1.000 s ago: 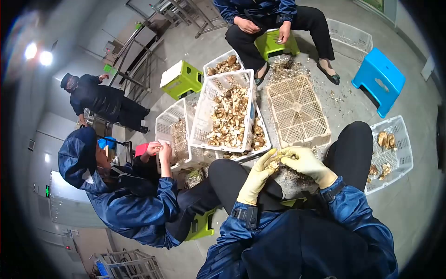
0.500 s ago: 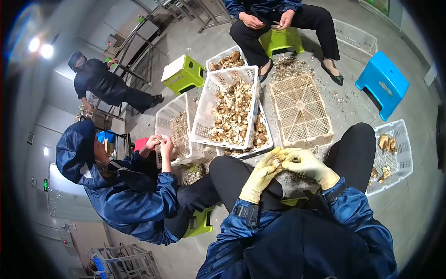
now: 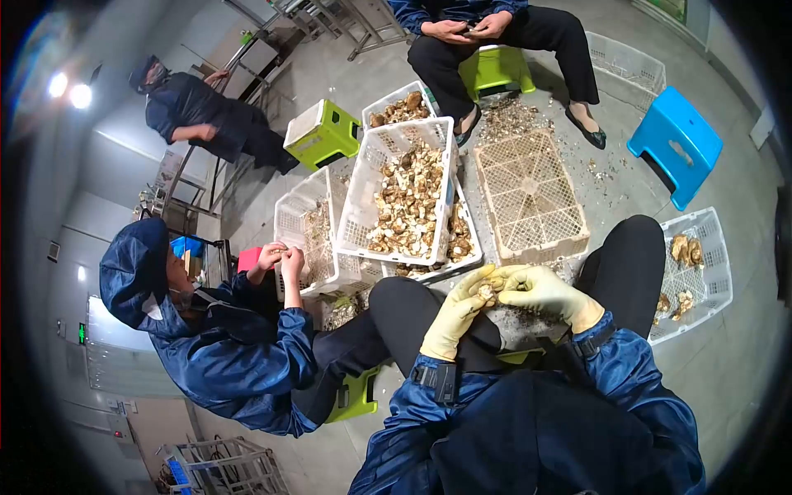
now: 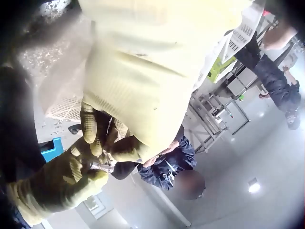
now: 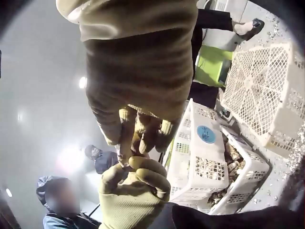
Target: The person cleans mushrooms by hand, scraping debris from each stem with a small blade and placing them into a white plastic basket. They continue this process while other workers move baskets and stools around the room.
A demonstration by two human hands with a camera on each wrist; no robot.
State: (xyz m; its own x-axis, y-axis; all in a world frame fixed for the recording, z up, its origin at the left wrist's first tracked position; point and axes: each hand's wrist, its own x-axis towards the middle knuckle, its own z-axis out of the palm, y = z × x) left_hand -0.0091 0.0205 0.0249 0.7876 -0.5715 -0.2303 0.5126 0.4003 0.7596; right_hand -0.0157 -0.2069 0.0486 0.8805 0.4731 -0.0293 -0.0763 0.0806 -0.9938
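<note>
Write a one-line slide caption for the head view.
Two gloved hands, left hand and right hand, hold a mushroom over the lap beside white crates of mushrooms.

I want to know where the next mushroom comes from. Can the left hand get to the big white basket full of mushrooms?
Probably yes. The left hand holds a mushroom now, but the white basket sits open-topped just ahead of the knee, nothing between.
</note>
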